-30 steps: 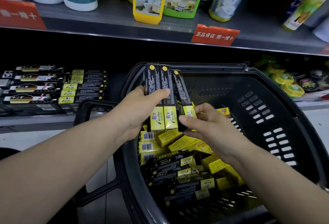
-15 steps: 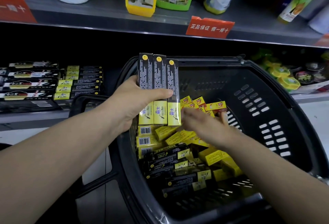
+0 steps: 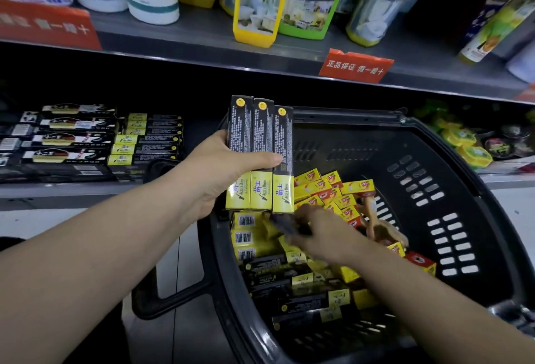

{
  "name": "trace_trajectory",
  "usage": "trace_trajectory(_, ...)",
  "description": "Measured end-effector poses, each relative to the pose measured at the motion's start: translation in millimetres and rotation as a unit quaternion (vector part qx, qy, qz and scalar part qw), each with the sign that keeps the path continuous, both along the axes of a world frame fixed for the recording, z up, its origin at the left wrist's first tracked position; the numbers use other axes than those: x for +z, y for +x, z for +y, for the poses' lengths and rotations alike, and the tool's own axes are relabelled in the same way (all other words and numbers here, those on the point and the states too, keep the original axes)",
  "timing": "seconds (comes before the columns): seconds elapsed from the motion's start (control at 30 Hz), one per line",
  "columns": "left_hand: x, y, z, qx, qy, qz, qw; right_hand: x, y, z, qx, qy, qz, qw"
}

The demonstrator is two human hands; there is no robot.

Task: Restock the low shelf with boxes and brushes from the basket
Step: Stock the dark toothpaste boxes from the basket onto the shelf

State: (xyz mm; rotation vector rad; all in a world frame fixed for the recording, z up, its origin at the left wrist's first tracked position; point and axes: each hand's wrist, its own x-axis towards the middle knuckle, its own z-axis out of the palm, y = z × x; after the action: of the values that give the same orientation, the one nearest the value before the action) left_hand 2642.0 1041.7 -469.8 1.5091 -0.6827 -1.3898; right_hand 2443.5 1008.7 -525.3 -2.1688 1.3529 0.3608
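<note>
L hand [image 3: 223,167] at frame ctr grips three boxes [image 3: 262,158] upright and side by side, thumb across their fronts, black ends up, yellow ends down. They hang over the upper-left rim of the basket [image 3: 451,161].

R hand [image 3: 321,236] is lower, just right of ctr, down inside the basket and right under the held boxes' yellow ends, on the pile. It's motion-blurred, so can't tell if the fingers grip anything or just lie flat.

Loose boxes [image 3: 292,279] of the same black/yellow sort lie flat below and left of R hand. Small boxes [image 3: 333,187], yellow-red, heap above it toward the basket's back. A brown wooden piece [image 3: 376,227] sits just right of R hand, poss. a brush, unclear.

Low shelf [image 3: 58,190] is at mid left of frame, well apart from both hands, w/ stacked boxes [image 3: 147,138] of matching kind and black packs [image 3: 72,138] left of them. Upper shelf [image 3: 202,36] across the top carries bottles [image 3: 254,2] and red tags [image 3: 356,65].
</note>
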Motion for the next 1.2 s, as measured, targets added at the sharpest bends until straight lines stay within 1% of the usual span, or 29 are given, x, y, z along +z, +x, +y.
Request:
trace_trajectory(0.03,0.4,3.2,0.1,0.008,0.002,0.002,1.000,16.2,1.5,-5.0,-0.087,0.045,-0.082,0.992)
trace_trajectory(0.07,0.9,6.8,0.5,0.014,0.006,0.005,1.000,31.9,3.7,-8.2,-0.167,0.108,-0.172,0.965)
trace_trajectory(0.1,1.3,10.7,1.4,0.016,0.010,0.012,1.000,46.1,7.2,-10.3,-0.221,0.163,-0.256,0.927)
trace_trajectory(0.13,2.4,14.5,2.8,0.015,0.014,0.022,1.000,57.4,11.8,-11.4,-0.244,0.198,-0.318,0.895)
trace_trajectory(0.17,3.7,18.6,4.6,0.009,0.017,0.035,0.999,67.1,18.7,-11.5,-0.246,0.217,-0.359,0.874)
trace_trajectory(0.23,7.0,26.8,8.9,-0.003,0.020,0.066,0.998,82.9,38.5,-10.1,-0.220,0.234,-0.402,0.858)
trace_trajectory(0.3,8.0,37.7,13.7,0.000,0.021,0.079,0.997,92.0,59.9,-10.9,-0.197,0.243,-0.404,0.860)
trace_trajectory(0.4,5.7,62.8,22.2,0.016,0.021,0.099,0.995,98.0,92.2,-14.0,-0.168,0.257,-0.378,0.874)
trace_trajectory(0.5,1.4,95.3,35.8,0.009,0.024,0.106,0.994,94.6,128.1,-20.4,-0.151,0.280,-0.364,0.876)
trace_trajectory(0.63,-6.5,156.2,52.5,0.013,0.059,0.056,0.997,80.6,179.9,-36.2,-0.138,0.286,-0.335,0.887)
trace_trajectory(0.7,-11.1,189.1,58.7,0.017,0.072,0.006,0.997,71.5,204.5,-45.7,-0.127,0.286,-0.319,0.895)
trace_trajectory(0.77,-20.0,217.0,63.0,0.043,0.084,-0.047,0.994,58.4,226.5,-56.3,-0.123,0.281,-0.305,0.901)
trace_trajectory(0.9,-48.1,253.6,64.4,0.105,0.117,-0.172,0.972,26.6,267.2,-80.8,-0.169,0.210,-0.271,0.924)
trace_trajectory(0.93,-54.7,258.7,62.3,0.115,0.123,-0.193,0.967,18.2,275.6,-87.4,-0.186,0.196,-0.267,0.925)
trace_trajectory(1.1,-75.9,270.7,50.6,0.110,0.150,-0.214,0.959,-22.2,303.1,-122.3,-0.311,0.147,-0.275,0.898)
trace_trajectory(1.2,-81.4,273.0,46.0,0.116,0.153,-0.217,0.957,-41.0,319.4,-137.6,-0.357,0.158,-0.291,0.873)
